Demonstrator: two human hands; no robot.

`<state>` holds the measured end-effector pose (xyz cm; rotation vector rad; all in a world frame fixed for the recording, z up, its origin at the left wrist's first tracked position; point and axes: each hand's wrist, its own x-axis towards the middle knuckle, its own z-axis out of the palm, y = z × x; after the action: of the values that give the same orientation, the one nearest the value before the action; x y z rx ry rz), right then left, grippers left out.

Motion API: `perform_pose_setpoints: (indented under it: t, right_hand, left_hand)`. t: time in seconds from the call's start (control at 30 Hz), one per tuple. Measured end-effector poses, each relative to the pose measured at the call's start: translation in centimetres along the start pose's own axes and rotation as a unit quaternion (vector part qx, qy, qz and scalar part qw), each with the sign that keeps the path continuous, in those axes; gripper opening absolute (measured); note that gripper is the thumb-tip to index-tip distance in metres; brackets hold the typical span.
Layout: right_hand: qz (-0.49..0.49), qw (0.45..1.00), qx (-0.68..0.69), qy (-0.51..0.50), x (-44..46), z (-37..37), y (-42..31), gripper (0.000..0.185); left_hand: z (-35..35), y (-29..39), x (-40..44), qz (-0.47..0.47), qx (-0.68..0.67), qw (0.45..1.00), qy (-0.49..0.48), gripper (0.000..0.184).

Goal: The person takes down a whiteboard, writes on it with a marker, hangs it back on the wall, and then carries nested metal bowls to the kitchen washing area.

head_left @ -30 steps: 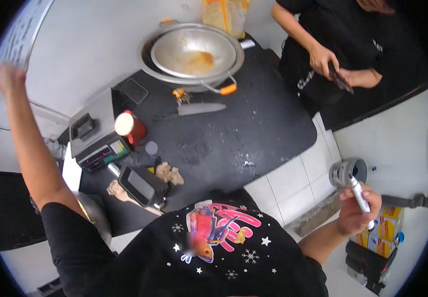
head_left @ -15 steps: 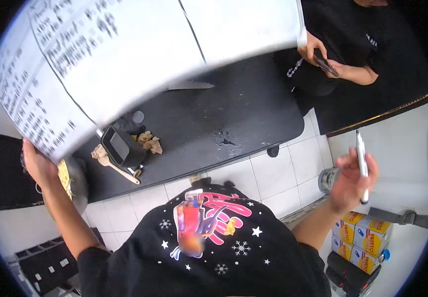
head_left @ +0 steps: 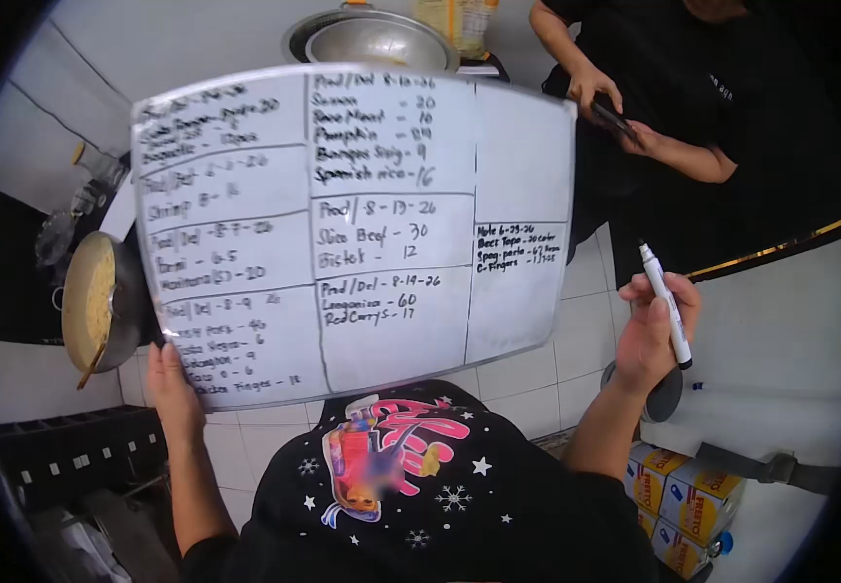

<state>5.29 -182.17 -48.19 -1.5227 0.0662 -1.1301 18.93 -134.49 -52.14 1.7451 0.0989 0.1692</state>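
My left hand [head_left: 175, 394] grips the lower left edge of a whiteboard [head_left: 517, 316], which is tilted up in front of my chest. Black handwriting in ruled boxes covers much of it, listing dates, foods and numbers; the upper right box is blank. In my right hand [head_left: 646, 340], beside the board's lower right corner, a white marker [head_left: 668, 306] is held with its dark tip pointing up and away from me. The marker is apart from the board. Most of the black table behind is hidden by the board.
Another person's hands [head_left: 624, 121] hold a dark phone [head_left: 617, 123] at the upper right. A pan of yellowish food [head_left: 90, 296] stands at the left, and a metal colander [head_left: 377, 41] beyond the board. Yellow-and-white boxes [head_left: 697, 505] are stacked at the lower right.
The whiteboard has come down and closer to level, so its writing now faces me. My left hand has moved right and down with it; my right hand, with the marker, has shifted left.
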Motion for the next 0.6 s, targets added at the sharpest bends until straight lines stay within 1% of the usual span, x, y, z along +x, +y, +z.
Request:
perform_pose_setpoints:
  t: [0.03,0.13,0.17,0.2,0.23,0.27,0.33,0.4,0.47,0.53,0.57,0.6]
  right_hand:
    - [0.004,1.0,0.011,-0.001,-0.3,0.1,-0.1,0.026]
    - [0.027,0.999,0.027,0.004,-1.5,-0.1,-0.1,0.024]
    - [0.037,0.999,0.029,0.008,-2.0,-0.2,0.1,0.024]
    - [0.042,0.998,0.038,0.028,-0.4,1.4,-6.9,0.024]
    - [0.056,0.997,0.044,0.037,-0.4,1.7,-7.9,0.024]
    - [0.071,0.995,0.051,0.045,-0.3,1.8,-8.8,0.024]
    - [0.094,0.992,0.062,0.053,-0.5,2.8,-9.5,0.021]
    - [0.124,0.991,0.037,0.037,-0.5,3.9,-9.9,0.019]
    - [0.168,0.985,0.025,0.023,-0.3,4.3,-10.5,0.017]
    - [0.202,0.979,0.03,0.008,-0.4,5.4,-10.9,0.016]
    - [0.223,0.975,0.017,-0.003,-0.5,6.0,-11.2,0.014]
    - [0.243,0.97,0.003,-0.014,-0.6,6.5,-11.6,0.013]
  left_hand:
    - [0.3,-0.7,-0.4,-0.023,0.017,0.999,0.02,0.027]
    - [1.8,-1.9,-1.1,-0.04,0.0,0.998,-0.041,0.028]
    - [2.4,-2.8,-1.0,-0.032,0.035,0.999,-0.015,0.028]
    - [-1.0,3.7,-1.8,-0.01,0.074,0.997,0.021,0.027]
    - [-1.0,3.9,-1.6,-0.002,0.11,0.993,0.047,0.027]
    - [-1.0,4.1,-1.8,-0.011,0.099,0.995,0.018,0.027]
    - [-0.8,3.3,-1.6,-0.026,0.075,0.996,-0.038,0.026]
    - [0.5,4.5,-2.0,-0.036,0.124,0.991,-0.016,0.025]
    - [1.2,5.8,-2.6,-0.049,0.186,0.981,-0.024,0.026]
    - [0.9,4.5,-2.4,-0.018,0.23,0.973,0.004,0.027]
    - [1.5,6.7,-2.9,-0.003,0.254,0.967,0.006,0.03]
    - [1.1,7.4,-2.7,-0.049,0.202,0.977,-0.043,0.026]
